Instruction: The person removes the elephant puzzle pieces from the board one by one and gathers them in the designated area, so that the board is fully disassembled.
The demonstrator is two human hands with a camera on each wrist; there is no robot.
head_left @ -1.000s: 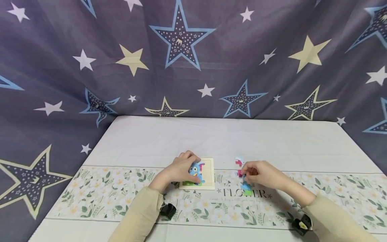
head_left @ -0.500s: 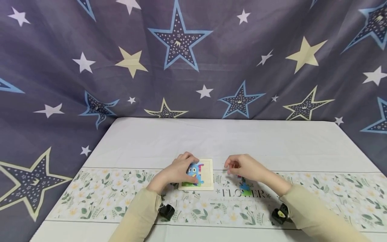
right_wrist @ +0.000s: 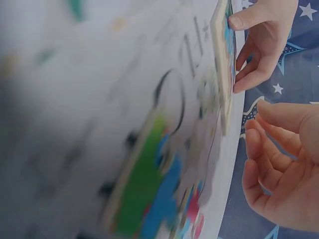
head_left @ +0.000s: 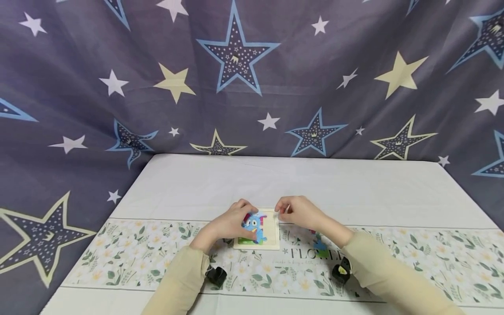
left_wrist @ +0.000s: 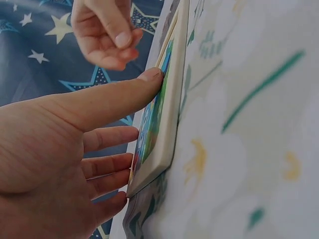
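A small square jigsaw puzzle board (head_left: 274, 240) with a pale wooden frame lies on the table, a blue cartoon creature filling its left part. My left hand (head_left: 228, 221) spans that board, its thumb (left_wrist: 142, 82) on the near part of the picture and its fingers at the far side. At the board's upper right corner is my right hand (head_left: 301, 212), thumb and fingertips brought together in the right wrist view. I cannot tell whether a piece sits between them. Loose puzzle pieces (right_wrist: 144, 184), green, blue and pink, lie below the right hand, partly hidden by its forearm in the head view.
A white tablecloth (head_left: 334, 179) covers the table, with a floral printed band (head_left: 149, 249) carrying dark lettering. Behind it hangs a dark curtain (head_left: 236, 109) patterned with stars. Black wrist devices (head_left: 216, 276) sit at both sleeves.
The right hand has moved left, from over the loose pieces to the board's right edge. The left hand has stayed on the board.
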